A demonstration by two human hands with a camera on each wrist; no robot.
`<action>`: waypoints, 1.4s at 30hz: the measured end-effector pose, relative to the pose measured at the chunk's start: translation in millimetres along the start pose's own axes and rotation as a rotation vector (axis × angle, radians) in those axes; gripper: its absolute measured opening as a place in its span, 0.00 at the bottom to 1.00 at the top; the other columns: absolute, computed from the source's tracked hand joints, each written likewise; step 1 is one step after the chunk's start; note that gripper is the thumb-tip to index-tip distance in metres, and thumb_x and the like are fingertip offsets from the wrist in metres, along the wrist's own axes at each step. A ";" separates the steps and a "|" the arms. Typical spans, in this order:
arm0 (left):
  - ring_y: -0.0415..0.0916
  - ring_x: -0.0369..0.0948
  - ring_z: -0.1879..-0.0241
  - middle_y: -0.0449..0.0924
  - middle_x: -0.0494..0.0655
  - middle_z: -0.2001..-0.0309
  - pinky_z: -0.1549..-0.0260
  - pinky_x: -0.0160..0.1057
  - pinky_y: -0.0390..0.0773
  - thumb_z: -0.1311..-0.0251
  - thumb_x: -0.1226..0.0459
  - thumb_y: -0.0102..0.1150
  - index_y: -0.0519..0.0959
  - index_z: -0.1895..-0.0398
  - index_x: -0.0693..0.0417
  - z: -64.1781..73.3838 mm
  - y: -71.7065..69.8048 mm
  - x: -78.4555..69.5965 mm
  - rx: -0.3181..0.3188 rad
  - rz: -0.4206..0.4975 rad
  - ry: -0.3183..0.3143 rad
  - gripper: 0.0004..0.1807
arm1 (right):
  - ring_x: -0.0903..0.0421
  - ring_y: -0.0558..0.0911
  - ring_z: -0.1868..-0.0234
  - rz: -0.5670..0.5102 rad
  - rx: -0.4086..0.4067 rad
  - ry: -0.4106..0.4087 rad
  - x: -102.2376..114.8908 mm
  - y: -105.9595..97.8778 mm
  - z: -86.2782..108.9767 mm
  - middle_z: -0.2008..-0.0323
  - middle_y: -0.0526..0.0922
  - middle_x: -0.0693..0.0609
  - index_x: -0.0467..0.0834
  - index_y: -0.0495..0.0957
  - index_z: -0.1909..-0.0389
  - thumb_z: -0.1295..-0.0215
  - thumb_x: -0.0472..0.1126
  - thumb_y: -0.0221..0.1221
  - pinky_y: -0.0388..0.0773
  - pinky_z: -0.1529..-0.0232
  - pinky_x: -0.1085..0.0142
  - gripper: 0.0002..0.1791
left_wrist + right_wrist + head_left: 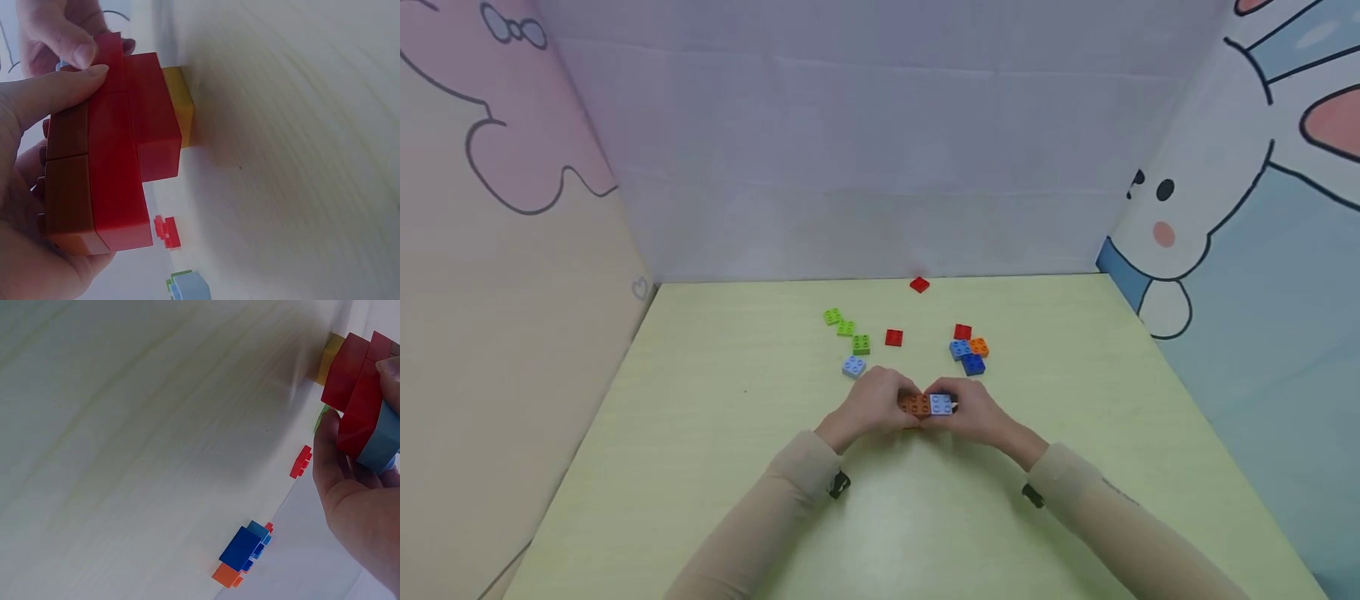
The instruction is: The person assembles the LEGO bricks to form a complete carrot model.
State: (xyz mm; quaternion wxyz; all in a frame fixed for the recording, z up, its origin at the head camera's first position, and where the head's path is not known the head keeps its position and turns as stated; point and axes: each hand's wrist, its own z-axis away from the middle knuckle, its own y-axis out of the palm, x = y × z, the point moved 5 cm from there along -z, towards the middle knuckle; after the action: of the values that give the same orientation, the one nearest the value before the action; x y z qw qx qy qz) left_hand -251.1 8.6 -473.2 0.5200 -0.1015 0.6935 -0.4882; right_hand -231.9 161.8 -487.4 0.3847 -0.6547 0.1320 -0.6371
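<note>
Both hands hold a stepped stack of toy building bricks near the table's middle. Brown bricks and a light blue brick form its top row. Below them run a long red layer, a shorter red brick and a yellow brick at the bottom. My left hand grips the brown end, its thumb along the near side. At the light blue end, my right hand pinches the stack between thumb and fingers. Whether the yellow brick touches the table is unclear.
Beyond the hands lie several green bricks, a light blue brick and a red brick. Right of these cluster red, blue, orange and dark blue bricks. Another red brick lies by the table's back edge.
</note>
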 end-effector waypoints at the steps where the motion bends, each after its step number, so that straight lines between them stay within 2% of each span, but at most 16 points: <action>1: 0.70 0.36 0.64 0.78 0.31 0.67 0.63 0.36 0.70 0.55 0.54 0.75 0.87 0.61 0.46 -0.2 0.3 0.7 0.006 0.006 -0.003 0.17 | 0.55 0.74 0.58 -0.006 0.001 -0.009 -0.4 -0.2 0.2 0.61 0.78 0.59 0.52 0.80 0.57 0.50 0.51 0.72 0.73 0.55 0.59 0.19; 6: 0.70 0.36 0.63 0.78 0.31 0.68 0.63 0.36 0.70 0.56 0.53 0.76 0.86 0.60 0.46 -2.3 1.6 3.2 0.029 0.036 0.003 0.18 | 0.54 0.74 0.58 -0.016 -0.001 -0.009 -1.2 -2.7 1.2 0.61 0.78 0.58 0.52 0.81 0.58 0.50 0.51 0.72 0.72 0.56 0.59 0.19; 12: 0.70 0.37 0.64 0.78 0.32 0.68 0.64 0.36 0.70 0.56 0.54 0.76 0.86 0.60 0.47 -2.5 1.8 3.6 0.033 0.025 0.011 0.18 | 0.54 0.74 0.58 -0.001 0.004 -0.006 0.2 -2.2 1.7 0.61 0.78 0.58 0.51 0.81 0.57 0.50 0.51 0.72 0.72 0.56 0.59 0.19; 16: 0.69 0.37 0.64 0.77 0.34 0.67 0.63 0.36 0.70 0.54 0.55 0.74 0.85 0.57 0.48 0.5 3.1 0.7 0.042 -0.012 -0.006 0.19 | 0.54 0.74 0.58 0.002 0.005 0.000 0.1 -1.3 1.6 0.61 0.78 0.58 0.50 0.81 0.56 0.50 0.51 0.72 0.72 0.56 0.60 0.20; 20: 0.70 0.37 0.63 0.77 0.37 0.62 0.62 0.35 0.70 0.51 0.52 0.72 0.81 0.49 0.50 7.3 3.8 -3.5 0.039 -0.086 0.029 0.25 | 0.54 0.74 0.58 0.003 0.001 0.025 -1.9 -0.7 1.6 0.61 0.78 0.57 0.50 0.81 0.55 0.50 0.49 0.72 0.72 0.56 0.60 0.21; 21: 0.70 0.37 0.61 0.78 0.38 0.59 0.61 0.36 0.70 0.51 0.50 0.72 0.80 0.46 0.51 9.2 2.7 -3.5 0.026 -0.087 0.045 0.28 | 0.54 0.74 0.58 0.007 0.002 0.030 -2.5 -0.6 1.4 0.61 0.78 0.57 0.50 0.81 0.55 0.50 0.49 0.72 0.72 0.56 0.59 0.20; 23: 0.72 0.39 0.57 0.78 0.42 0.53 0.58 0.38 0.72 0.51 0.46 0.70 0.78 0.43 0.52 12.7 -3.3 -0.9 -0.023 -0.026 0.068 0.33 | 0.53 0.74 0.57 0.010 0.005 0.035 -3.3 -0.3 1.1 0.60 0.78 0.57 0.50 0.81 0.55 0.50 0.48 0.72 0.73 0.56 0.59 0.20; 25: 0.73 0.40 0.54 0.79 0.43 0.51 0.57 0.41 0.74 0.48 0.43 0.65 0.79 0.44 0.52 14.4 -13.6 6.0 -0.121 0.057 0.064 0.32 | 0.53 0.74 0.57 0.013 0.008 0.040 -3.6 -0.4 0.7 0.59 0.78 0.56 0.50 0.81 0.54 0.50 0.49 0.72 0.73 0.56 0.59 0.21; 27: 0.75 0.38 0.57 0.80 0.42 0.54 0.60 0.39 0.75 0.42 0.44 0.60 0.81 0.49 0.52 15.2 -26.1 17.9 -0.247 0.128 0.058 0.26 | 0.53 0.74 0.57 0.009 0.010 0.036 -3.7 0.5 0.0 0.59 0.78 0.56 0.50 0.81 0.54 0.50 0.49 0.72 0.73 0.57 0.58 0.21; 29: 0.76 0.37 0.63 0.81 0.43 0.59 0.64 0.39 0.76 0.37 0.49 0.57 0.83 0.53 0.54 14.1 -37.6 32.5 -0.359 0.144 0.022 0.20 | 0.53 0.74 0.57 0.006 0.008 0.040 -2.8 0.9 0.4 0.59 0.78 0.56 0.49 0.81 0.54 0.50 0.50 0.72 0.73 0.57 0.58 0.21; 31: 0.75 0.37 0.67 0.80 0.44 0.62 0.68 0.38 0.76 0.36 0.56 0.58 0.83 0.54 0.57 13.0 -44.5 49.0 -0.427 0.121 -0.051 0.16 | 0.53 0.73 0.57 0.003 0.006 0.046 -2.2 1.6 1.2 0.59 0.78 0.56 0.49 0.81 0.55 0.50 0.49 0.72 0.73 0.57 0.58 0.21; 33: 0.75 0.40 0.67 0.79 0.48 0.63 0.68 0.39 0.75 0.39 0.59 0.61 0.81 0.51 0.60 12.2 -46.9 64.6 -0.432 0.078 -0.153 0.17 | 0.53 0.73 0.57 -0.001 0.006 0.056 -1.2 2.3 2.2 0.59 0.77 0.55 0.49 0.81 0.55 0.50 0.49 0.72 0.73 0.57 0.58 0.21; 35: 0.74 0.43 0.65 0.77 0.52 0.61 0.66 0.42 0.74 0.44 0.58 0.65 0.78 0.47 0.61 12.3 -46.5 76.3 -0.407 0.030 -0.255 0.23 | 0.53 0.73 0.57 -0.004 0.005 0.061 -0.4 1.9 3.0 0.58 0.77 0.55 0.49 0.81 0.55 0.49 0.48 0.72 0.72 0.57 0.58 0.20; 37: 0.73 0.46 0.62 0.75 0.53 0.59 0.64 0.43 0.73 0.48 0.56 0.68 0.75 0.44 0.62 13.4 -45.3 84.0 -0.379 0.007 -0.327 0.29 | 0.53 0.73 0.57 -0.003 0.005 0.064 -0.4 1.7 3.0 0.58 0.77 0.55 0.49 0.81 0.55 0.49 0.48 0.72 0.72 0.57 0.58 0.20; 39: 0.72 0.47 0.59 0.74 0.54 0.57 0.61 0.44 0.73 0.51 0.55 0.71 0.73 0.42 0.62 14.0 -44.3 88.1 -0.364 -0.005 -0.363 0.34 | 0.53 0.73 0.57 -0.004 0.005 0.065 -0.3 1.3 2.9 0.58 0.77 0.55 0.49 0.81 0.54 0.49 0.48 0.72 0.73 0.57 0.58 0.21; 42: 0.72 0.49 0.57 0.74 0.55 0.55 0.59 0.45 0.72 0.55 0.54 0.74 0.71 0.40 0.62 13.4 -43.4 91.3 -0.367 0.013 -0.378 0.39 | 0.53 0.73 0.57 -0.003 0.004 0.064 -1.0 0.8 2.2 0.58 0.77 0.55 0.49 0.81 0.55 0.49 0.48 0.72 0.73 0.56 0.58 0.21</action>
State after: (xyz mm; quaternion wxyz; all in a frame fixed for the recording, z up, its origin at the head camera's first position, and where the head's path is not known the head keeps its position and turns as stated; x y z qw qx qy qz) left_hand -296.1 -80.1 -495.9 0.6164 -0.2791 0.6617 -0.3230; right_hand -229.8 162.6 -488.4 0.3805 -0.6334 0.1418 -0.6587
